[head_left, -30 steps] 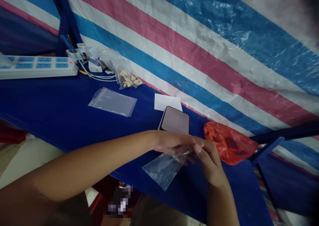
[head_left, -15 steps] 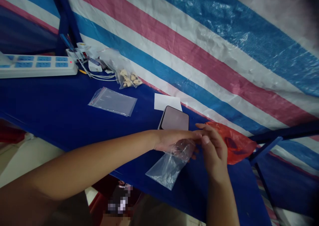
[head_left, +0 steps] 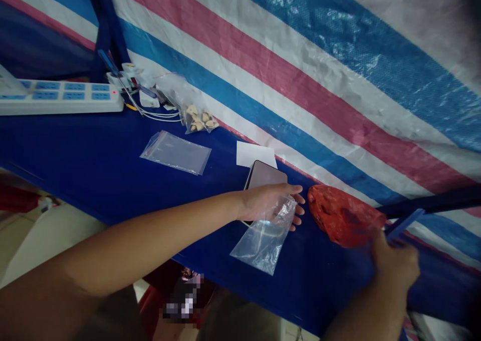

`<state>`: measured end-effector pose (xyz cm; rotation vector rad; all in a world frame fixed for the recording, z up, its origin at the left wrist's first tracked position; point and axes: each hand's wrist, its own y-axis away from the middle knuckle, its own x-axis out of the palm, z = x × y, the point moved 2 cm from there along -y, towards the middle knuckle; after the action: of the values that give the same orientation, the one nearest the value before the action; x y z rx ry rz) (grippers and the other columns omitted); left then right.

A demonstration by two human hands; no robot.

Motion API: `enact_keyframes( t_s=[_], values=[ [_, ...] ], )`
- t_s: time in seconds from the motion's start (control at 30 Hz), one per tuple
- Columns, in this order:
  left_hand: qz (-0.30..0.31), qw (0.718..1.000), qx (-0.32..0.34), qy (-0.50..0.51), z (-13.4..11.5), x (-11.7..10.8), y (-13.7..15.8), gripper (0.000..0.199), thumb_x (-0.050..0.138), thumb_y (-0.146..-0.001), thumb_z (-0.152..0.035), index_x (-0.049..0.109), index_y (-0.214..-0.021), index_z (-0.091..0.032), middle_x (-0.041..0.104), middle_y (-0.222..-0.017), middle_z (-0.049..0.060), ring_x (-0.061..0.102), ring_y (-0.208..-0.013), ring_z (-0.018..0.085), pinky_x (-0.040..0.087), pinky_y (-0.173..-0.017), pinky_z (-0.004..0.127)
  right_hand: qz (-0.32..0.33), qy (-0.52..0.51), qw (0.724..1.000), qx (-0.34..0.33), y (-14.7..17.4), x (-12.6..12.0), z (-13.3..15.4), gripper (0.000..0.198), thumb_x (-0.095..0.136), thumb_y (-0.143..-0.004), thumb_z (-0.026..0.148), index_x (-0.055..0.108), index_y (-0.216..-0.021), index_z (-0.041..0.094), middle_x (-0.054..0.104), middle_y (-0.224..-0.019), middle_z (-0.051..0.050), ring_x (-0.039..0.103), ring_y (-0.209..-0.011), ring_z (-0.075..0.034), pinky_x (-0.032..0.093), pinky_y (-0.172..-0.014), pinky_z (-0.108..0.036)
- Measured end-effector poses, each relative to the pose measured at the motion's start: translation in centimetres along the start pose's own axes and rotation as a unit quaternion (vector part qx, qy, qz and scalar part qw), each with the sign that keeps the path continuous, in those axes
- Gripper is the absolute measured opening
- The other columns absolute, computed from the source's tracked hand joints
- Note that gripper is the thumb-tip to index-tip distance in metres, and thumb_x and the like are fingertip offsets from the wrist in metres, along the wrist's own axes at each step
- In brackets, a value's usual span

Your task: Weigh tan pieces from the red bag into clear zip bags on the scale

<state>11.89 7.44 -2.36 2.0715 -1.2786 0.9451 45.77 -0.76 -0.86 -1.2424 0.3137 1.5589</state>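
Observation:
My left hand holds a clear plastic bag at its upper end, with the fingers partly spread and seen through the film. The bag hangs down limp toward the table's front. Just behind that hand lies a flat device with a dark rim and grey top, like a phone, partly covered by the hand. My right hand is at the right end of a crumpled red plastic bag. Motion blurs its fingers, so whether they grip the red bag is unclear.
On the blue table lie flat clear zip bags and a white paper. Farther back are a bag of beige pieces, cables, a screwdriver and a power strip. A striped tarp hangs behind.
My right hand has left my left hand and moved right and toward me, to the red bag's far end. The clear bag stays with my left hand, whose fingers have spread.

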Motion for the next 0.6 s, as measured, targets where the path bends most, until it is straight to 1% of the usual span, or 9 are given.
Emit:
enact_keyframes(
  t_s=[0.07,0.1,0.2,0.27,0.33,0.4,0.47,0.5,0.6],
  values=[
    [0.001,1.000,-0.002,0.001,0.0,0.0,0.0,0.050,0.080,-0.070,-0.055,0.067,-0.098,-0.015,0.066,-0.091,0.005,0.066,-0.084,0.020,0.052,-0.086,0.042,0.084,0.028,0.996,-0.005,-0.2,1.1,0.2,0.054,0.068,-0.073,0.053,0.070,-0.106,0.011,0.069,-0.106,-0.026,0.064,-0.105,-0.045,0.050,-0.092,-0.054],
    [0.001,1.000,-0.003,0.001,0.0,0.0,0.1,0.050,0.080,-0.070,-0.055,0.067,-0.098,-0.015,0.066,-0.091,0.005,0.066,-0.084,0.020,0.052,-0.086,0.041,0.108,0.040,0.993,-0.015,-0.2,1.5,0.5,0.049,0.067,-0.074,0.052,0.071,-0.102,0.012,0.070,-0.103,-0.024,0.065,-0.104,-0.044,0.051,-0.091,-0.052],
    [0.005,1.000,0.000,0.002,-0.1,0.0,0.1,0.049,0.080,-0.070,-0.055,0.067,-0.097,-0.016,0.066,-0.090,0.005,0.066,-0.084,0.020,0.052,-0.085,0.041,0.125,0.046,0.990,-0.047,0.2,2.0,1.8,0.036,0.063,-0.077,0.047,0.074,-0.090,0.015,0.071,-0.089,-0.020,0.066,-0.097,-0.042,0.051,-0.087,-0.050],
    [0.009,1.000,0.004,0.002,-0.2,0.0,0.0,0.049,0.080,-0.069,-0.056,0.067,-0.096,-0.016,0.066,-0.090,0.005,0.066,-0.084,0.020,0.052,-0.084,0.040,0.089,0.032,0.993,-0.065,0.8,1.7,2.4,0.033,0.059,-0.079,0.043,0.074,-0.090,0.016,0.072,-0.085,-0.018,0.067,-0.093,-0.041,0.051,-0.084,-0.050],
    [0.012,1.000,0.005,0.000,-0.2,-0.1,0.0,0.050,0.081,-0.068,-0.056,0.067,-0.095,-0.016,0.066,-0.089,0.005,0.066,-0.083,0.020,0.052,-0.084,0.040,0.020,0.010,0.996,-0.090,1.4,1.3,2.8,0.034,0.055,-0.081,0.039,0.075,-0.095,0.015,0.073,-0.089,-0.017,0.068,-0.092,-0.039,0.052,-0.085,-0.049],
    [0.013,1.000,0.005,-0.002,-0.2,-0.1,0.0,0.051,0.081,-0.067,-0.056,0.067,-0.095,-0.016,0.066,-0.089,0.004,0.066,-0.083,0.020,0.051,-0.085,0.040,-0.063,-0.014,0.990,-0.123,1.8,1.0,3.1,0.038,0.055,-0.081,0.035,0.074,-0.103,0.011,0.074,-0.097,-0.019,0.069,-0.095,-0.039,0.051,-0.088,-0.047],
    [0.010,1.000,0.003,-0.003,-0.2,-0.1,-0.1,0.052,0.082,-0.066,-0.056,0.067,-0.095,-0.016,0.066,-0.089,0.004,0.066,-0.083,0.020,0.051,-0.085,0.040,-0.102,-0.023,0.982,-0.155,2.1,1.2,3.3,0.040,0.057,-0.080,0.035,0.072,-0.105,0.009,0.074,-0.097,-0.020,0.069,-0.095,-0.038,0.051,-0.088,-0.047],
    [0.008,1.000,0.002,-0.003,-0.1,-0.2,-0.1,0.052,0.082,-0.066,-0.056,0.067,-0.095,-0.016,0.066,-0.090,0.004,0.065,-0.083,0.020,0.051,-0.084,0.040,-0.082,-0.014,0.983,-0.165,2.1,1.5,3.4,0.038,0.058,-0.079,0.036,0.073,-0.102,0.009,0.073,-0.092,-0.020,0.069,-0.092,-0.039,0.052,-0.087,-0.048],
    [0.000,1.000,-0.002,-0.008,-0.1,-0.2,0.0,0.052,0.083,-0.066,-0.056,0.067,-0.095,-0.016,0.066,-0.090,0.004,0.065,-0.084,0.020,0.052,-0.084,0.039,0.059,0.045,0.983,-0.168,2.1,2.9,3.5,0.030,0.059,-0.079,0.037,0.074,-0.090,0.013,0.070,-0.080,-0.018,0.068,-0.083,-0.038,0.051,-0.082,-0.050]
  ],
)
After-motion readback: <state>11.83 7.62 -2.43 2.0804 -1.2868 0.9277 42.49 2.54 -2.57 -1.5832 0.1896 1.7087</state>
